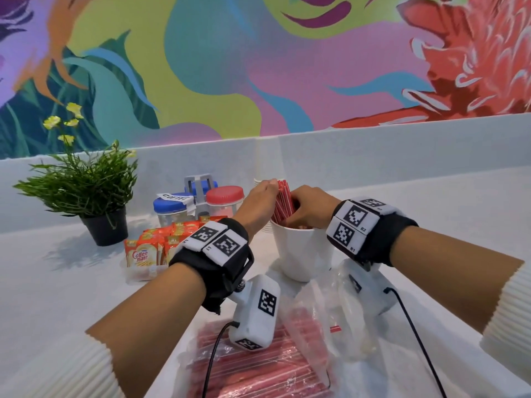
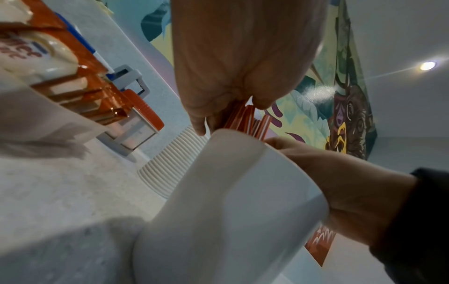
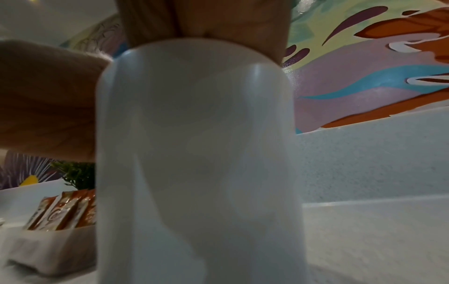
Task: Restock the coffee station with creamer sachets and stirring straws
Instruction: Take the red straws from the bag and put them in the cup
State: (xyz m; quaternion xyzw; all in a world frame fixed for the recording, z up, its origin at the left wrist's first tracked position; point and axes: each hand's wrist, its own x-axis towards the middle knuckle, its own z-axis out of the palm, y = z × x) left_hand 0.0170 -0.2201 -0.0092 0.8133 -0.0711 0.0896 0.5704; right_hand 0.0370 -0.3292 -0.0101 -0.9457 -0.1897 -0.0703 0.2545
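Red straws (image 1: 283, 201) pinched by left hand (image 1: 260, 196); right hand (image 1: 309, 209) apparently steadying.

Cup (image 1: 301, 254) at frame centre on the table (image 1: 57, 282), straws (image 1: 283, 202) standing in it. Creamer sachets (image 1: 149, 248) left of cup; jars (image 1: 198, 202) behind them; plant (image 1: 86, 191) far left. Bagged straws (image 1: 253, 366) at lower centre.

Both hands raised together: left hand (image 1: 263, 193) fingers pinched, right hand (image 1: 309, 208) curled.
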